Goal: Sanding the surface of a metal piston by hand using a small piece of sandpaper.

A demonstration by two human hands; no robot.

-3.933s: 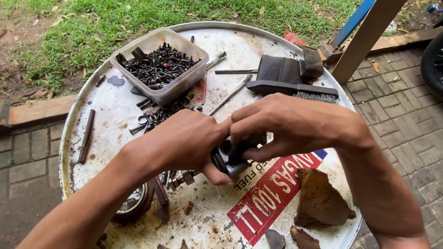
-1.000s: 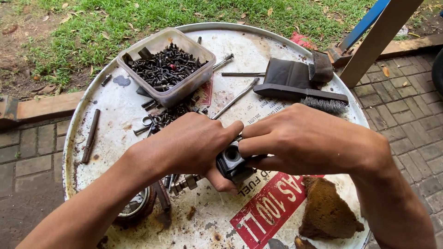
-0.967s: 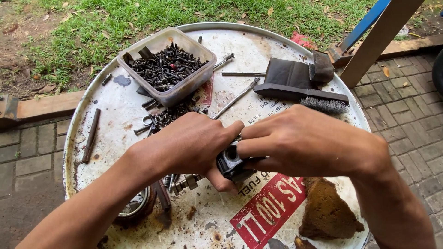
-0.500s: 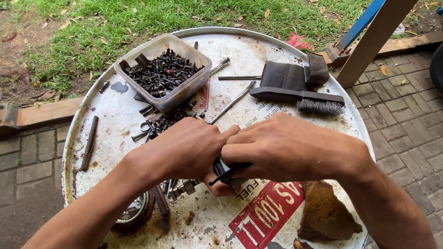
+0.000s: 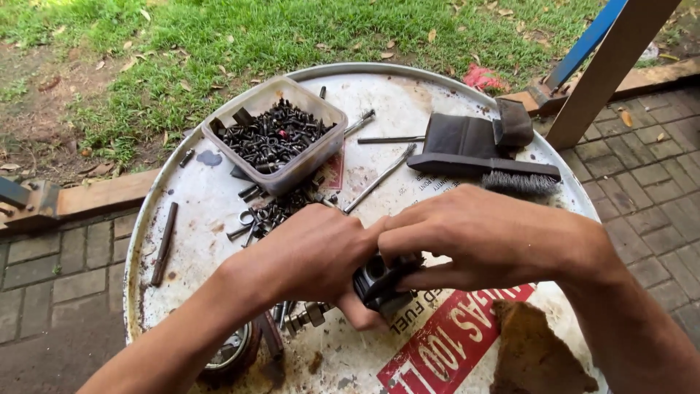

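Since half a second ago my hands have barely shifted — both remain clasped at lower centre of the frame; my left hand (image 5: 313,255) cups the small black cylindrical part (image 5: 379,281) from below, my right hand (image 5: 485,237) pinches its top; I judge I'm mid-fitting or twisting it — next needs steady counter-grip; the tub of bolts (image 5: 275,136) sits upper left on the drum lid (image 5: 408,95).
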